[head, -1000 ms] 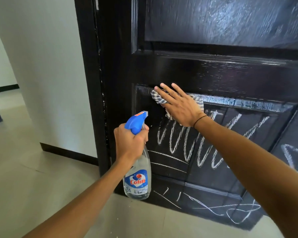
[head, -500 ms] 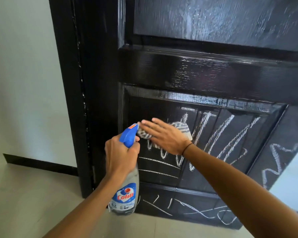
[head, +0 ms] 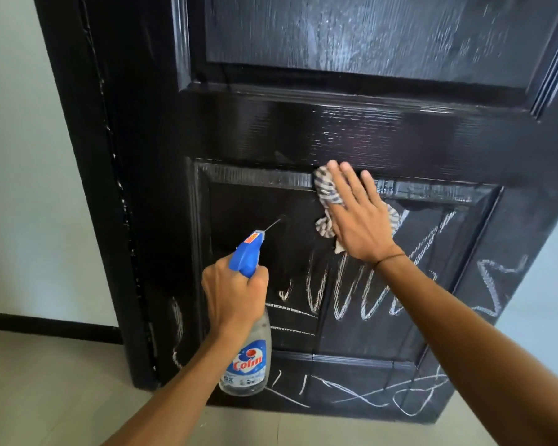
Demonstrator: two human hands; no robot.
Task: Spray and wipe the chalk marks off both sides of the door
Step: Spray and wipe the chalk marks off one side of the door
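A black panelled door (head: pixel 335 133) fills the view, its upper panel wet and streaky. White chalk marks (head: pixel 351 294) zigzag across the lower panel, with more scribbles along the bottom rail and right stile. My left hand (head: pixel 232 294) grips a clear spray bottle (head: pixel 247 362) with a blue trigger head, its nozzle aimed at the lower panel's upper left; a thin jet leaves the nozzle. My right hand (head: pixel 355 220) lies flat with fingers spread, pressing a striped cloth (head: pixel 326 194) against the top edge of the lower panel.
The black door frame (head: pixel 87 188) stands to the left of the door, with a pale wall (head: pixel 20 156) and dark skirting (head: pixel 45 326) beyond it. A light tiled floor (head: pixel 62 397) runs below. Pale wall shows past the door's right edge.
My right hand with the cloth has swept from the panel's left side down and then up to the right along its top edge. The upper part of the zigzag is wiped away. The bottle now sprays.
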